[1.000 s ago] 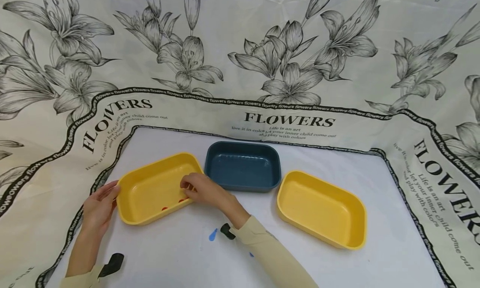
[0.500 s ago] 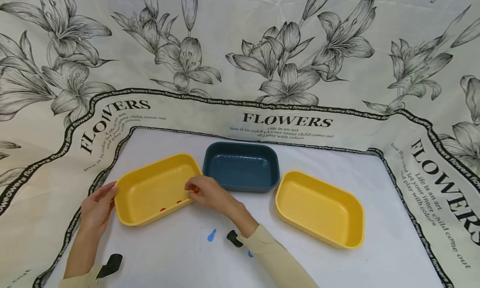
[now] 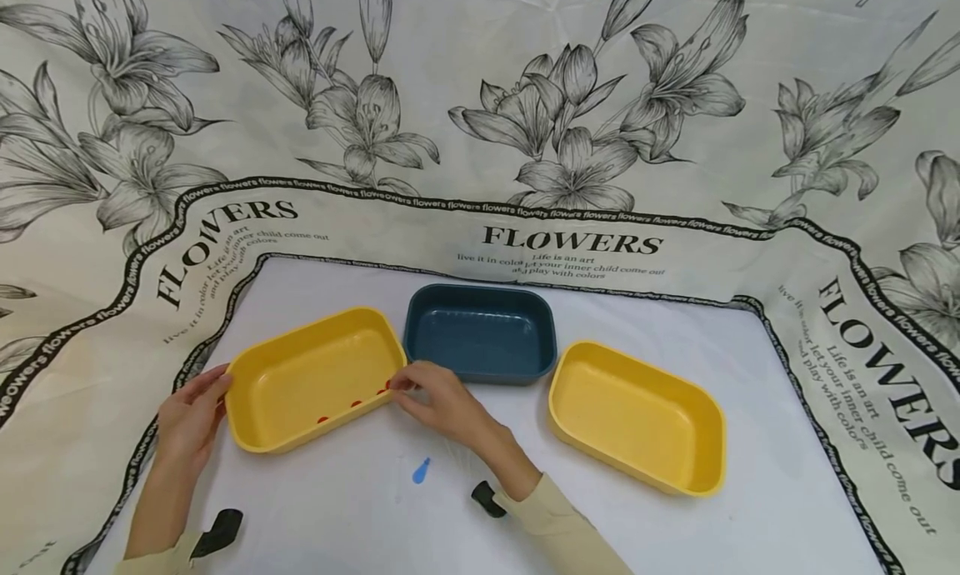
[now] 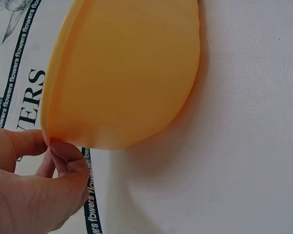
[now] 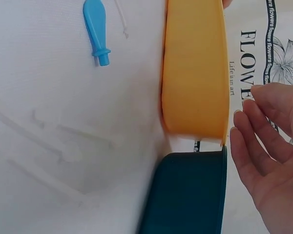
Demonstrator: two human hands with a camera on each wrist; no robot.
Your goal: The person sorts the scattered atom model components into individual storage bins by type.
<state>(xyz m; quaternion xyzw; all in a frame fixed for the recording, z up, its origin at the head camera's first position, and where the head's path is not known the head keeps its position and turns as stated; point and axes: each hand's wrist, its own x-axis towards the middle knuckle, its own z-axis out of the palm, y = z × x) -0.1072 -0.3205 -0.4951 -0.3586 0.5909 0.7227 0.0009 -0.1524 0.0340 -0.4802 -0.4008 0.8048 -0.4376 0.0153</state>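
My left hand (image 3: 187, 417) pinches the left end rim of a yellow tray (image 3: 307, 367); the left wrist view shows thumb and fingers (image 4: 63, 161) meeting at the rim. Small red pieces (image 3: 356, 404) show just inside the tray's near wall, mostly hidden by it. At the tray's near right corner is my right hand (image 3: 446, 404), fingertips beside a red piece (image 3: 387, 384). In the right wrist view its fingers (image 5: 263, 141) are loosely bent and apart, with nothing between them. A small blue piece with a rounded blade-like body and a collar (image 5: 96, 29) lies on the table.
A dark blue tray (image 3: 480, 342) stands at the back middle, close against the yellow tray's corner. Another yellow tray (image 3: 637, 417) sits to the right. Thin clear sticks (image 5: 44, 178) lie on the white cloth near me. A flower-printed curtain (image 3: 570, 142) rises behind.
My right hand has drawn back toward the right, out over the tray's corner, and a red piece shows there. The second blue piece is now hidden by my right arm. My left hand keeps its hold.
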